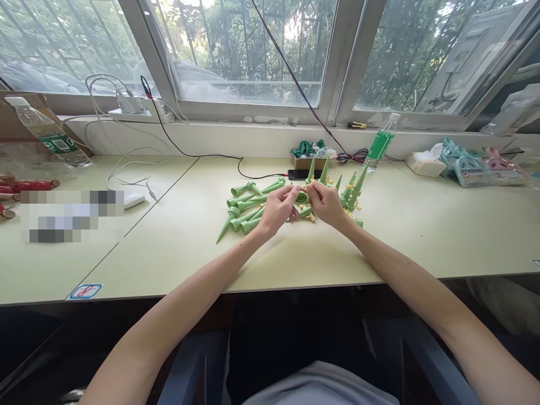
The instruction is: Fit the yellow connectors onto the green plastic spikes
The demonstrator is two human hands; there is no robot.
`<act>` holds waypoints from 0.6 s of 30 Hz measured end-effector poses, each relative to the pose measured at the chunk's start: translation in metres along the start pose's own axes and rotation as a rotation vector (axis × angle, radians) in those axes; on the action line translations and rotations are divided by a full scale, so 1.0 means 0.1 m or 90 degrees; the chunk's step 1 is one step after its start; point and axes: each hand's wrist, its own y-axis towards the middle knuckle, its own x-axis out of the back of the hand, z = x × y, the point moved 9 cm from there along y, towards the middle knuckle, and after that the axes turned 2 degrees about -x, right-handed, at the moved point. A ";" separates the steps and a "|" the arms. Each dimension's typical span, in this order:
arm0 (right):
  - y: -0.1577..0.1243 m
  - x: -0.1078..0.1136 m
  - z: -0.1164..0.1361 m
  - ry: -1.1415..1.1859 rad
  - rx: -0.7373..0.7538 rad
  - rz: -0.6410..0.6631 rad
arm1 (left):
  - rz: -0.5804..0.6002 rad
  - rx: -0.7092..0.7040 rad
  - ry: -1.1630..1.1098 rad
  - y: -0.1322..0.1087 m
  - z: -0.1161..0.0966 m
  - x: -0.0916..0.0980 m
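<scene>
My left hand (279,209) and my right hand (325,203) meet above the desk, both closed in a pinch, fingertips almost touching. What they pinch is too small and too covered to make out. Just below the fingertips shows the round end of a green plastic piece (301,198). Left of my left hand lie several green hollow plastic spikes (248,203), one pointed tip (223,229) aimed toward me. Around and behind my right hand, several green spikes with small yellow fittings stand or lean, among them a tall one (358,188).
Behind the spikes lie a phone (297,175) on a red-tipped cable and a small box (310,163) with green material. A green-labelled bottle (381,143), tissue pack (425,162) and bagged clips (475,167) stand right. White cables (126,163) and another bottle (54,138) are left.
</scene>
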 end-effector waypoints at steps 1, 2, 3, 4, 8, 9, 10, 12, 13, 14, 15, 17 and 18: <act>0.00 0.00 -0.01 0.001 -0.001 -0.002 | 0.001 -0.009 0.011 -0.01 -0.01 0.00; 0.00 0.01 -0.02 0.001 -0.002 -0.004 | 0.001 -0.019 0.025 -0.01 -0.02 0.00; 0.00 0.01 -0.03 0.003 -0.003 -0.003 | 0.001 -0.027 0.041 -0.02 -0.03 0.00; -0.01 0.00 -0.04 0.004 -0.004 -0.001 | 0.002 -0.034 0.057 -0.02 -0.04 0.00; -0.01 0.01 -0.06 0.007 -0.003 0.001 | 0.008 -0.044 0.091 -0.04 -0.07 0.00; -0.01 0.01 -0.06 0.005 -0.002 -0.002 | 0.010 -0.045 0.093 -0.05 -0.07 0.00; -0.01 0.02 -0.06 0.003 -0.001 -0.004 | 0.014 -0.045 0.094 -0.05 -0.07 0.00; 0.00 0.03 -0.05 -0.002 0.002 -0.008 | 0.023 -0.044 0.097 -0.05 -0.07 -0.01; 0.00 0.03 -0.04 -0.004 0.003 -0.008 | 0.028 -0.044 0.099 -0.05 -0.06 -0.02; 0.00 0.03 -0.04 -0.006 0.004 -0.008 | 0.031 -0.044 0.102 -0.05 -0.06 -0.03; 0.00 0.03 -0.04 -0.009 0.004 -0.007 | 0.031 -0.045 0.106 -0.05 -0.06 -0.03; 0.00 0.03 -0.04 -0.014 0.002 -0.008 | 0.026 -0.050 0.113 -0.06 -0.07 -0.03; 0.00 0.03 -0.05 -0.015 0.001 -0.008 | 0.023 -0.053 0.116 -0.06 -0.08 -0.02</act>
